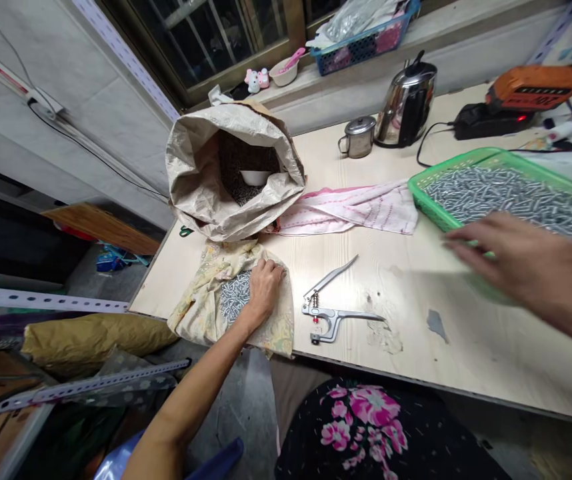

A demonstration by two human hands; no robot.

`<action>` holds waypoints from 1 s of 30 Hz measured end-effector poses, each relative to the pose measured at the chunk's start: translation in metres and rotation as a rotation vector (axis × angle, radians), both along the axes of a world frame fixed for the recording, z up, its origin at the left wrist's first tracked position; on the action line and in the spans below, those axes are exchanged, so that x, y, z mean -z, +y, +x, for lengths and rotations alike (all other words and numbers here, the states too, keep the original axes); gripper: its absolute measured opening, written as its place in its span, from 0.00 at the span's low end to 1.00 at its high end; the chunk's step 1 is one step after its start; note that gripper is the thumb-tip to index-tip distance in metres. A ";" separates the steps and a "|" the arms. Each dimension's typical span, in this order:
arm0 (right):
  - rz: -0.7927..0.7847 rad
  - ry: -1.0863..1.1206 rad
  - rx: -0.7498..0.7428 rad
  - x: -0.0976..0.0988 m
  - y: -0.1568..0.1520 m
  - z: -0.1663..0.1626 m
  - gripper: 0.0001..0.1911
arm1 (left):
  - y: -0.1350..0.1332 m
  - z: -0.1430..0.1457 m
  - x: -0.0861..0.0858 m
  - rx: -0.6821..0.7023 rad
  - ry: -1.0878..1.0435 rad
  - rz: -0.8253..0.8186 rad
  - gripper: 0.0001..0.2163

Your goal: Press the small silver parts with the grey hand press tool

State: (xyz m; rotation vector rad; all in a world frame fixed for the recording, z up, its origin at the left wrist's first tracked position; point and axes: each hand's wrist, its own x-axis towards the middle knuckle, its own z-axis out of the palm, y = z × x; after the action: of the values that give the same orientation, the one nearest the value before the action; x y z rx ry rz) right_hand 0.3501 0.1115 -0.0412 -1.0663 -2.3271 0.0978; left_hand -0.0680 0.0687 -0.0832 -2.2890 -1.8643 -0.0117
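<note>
My left hand [265, 288] rests on a patterned yellow cloth [281, 327], at the right edge of a pile of small silvery metal pieces [235, 298]. Its fingers are curled and closed; whatever they hold is hidden. Smeared by motion, my right hand [511, 257] passes over the near side of a green plastic basket [433, 203], which is full of slim silvery metal pieces [511, 193]. Whether it holds anything cannot be made out. Between the hands, snap pliers [333, 313] lie on the table with their handles spread, apart from both hands.
Behind the cloth stands an open woven sack [196, 167] with a white scoop [256, 177] inside. A pink-white towel [351, 210] lies beside it. Farther back are a metal mug [359, 138], a kettle [406, 100] and an orange battery [533, 88] on a charger. The table's front edge [416, 381] is near my lap.
</note>
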 end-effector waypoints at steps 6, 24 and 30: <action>-0.268 -0.161 -0.257 0.028 -0.046 -0.107 0.10 | -0.003 0.005 -0.018 -0.001 -0.185 -0.011 0.09; -0.072 -0.160 -0.393 0.048 -0.073 -0.121 0.13 | -0.094 0.063 -0.022 -0.530 -1.207 -0.500 0.14; -0.027 -0.176 -0.364 0.050 -0.076 -0.120 0.14 | -0.097 0.064 -0.018 -0.565 -1.202 -0.541 0.16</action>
State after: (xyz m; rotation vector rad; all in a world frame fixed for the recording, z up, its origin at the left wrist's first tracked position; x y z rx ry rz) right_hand 0.2299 0.0359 -0.0910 -0.6749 -2.6654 0.1807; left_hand -0.0036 -0.0282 -0.0651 -2.0441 -3.3740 -1.1505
